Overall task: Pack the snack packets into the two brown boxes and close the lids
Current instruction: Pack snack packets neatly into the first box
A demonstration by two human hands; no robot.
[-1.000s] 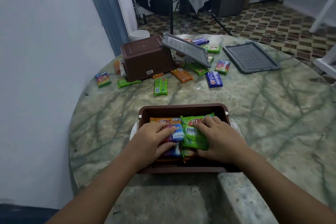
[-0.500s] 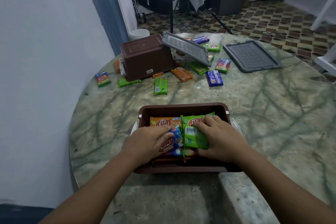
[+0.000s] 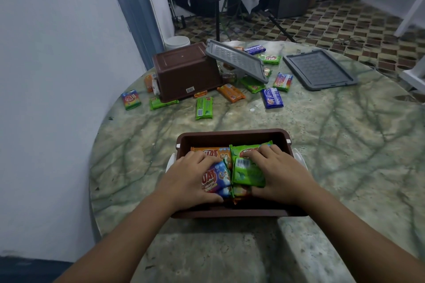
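Snack packets fill the near brown box (image 3: 232, 136), which sits open at my edge of the round marble table (image 3: 345, 145) with its long side running left to right. My left hand (image 3: 188, 179) reaches in palm down, fingers curled over the top and thumb under the near edge of a blue packet (image 3: 217, 179), which it grips tilted, long axis running away from me. My right hand (image 3: 276, 174) lies palm down beside it, fingers bent over a green packet (image 3: 247, 171), thumb at the near end; that packet lies barcode up, long axis also pointing away. An orange packet (image 3: 212, 151) lies flat behind the blue one. The far brown box (image 3: 186, 71) is tipped over among loose packets, one grey lid (image 3: 236, 61) leaning against it and another grey lid (image 3: 319, 69) flat to the right.
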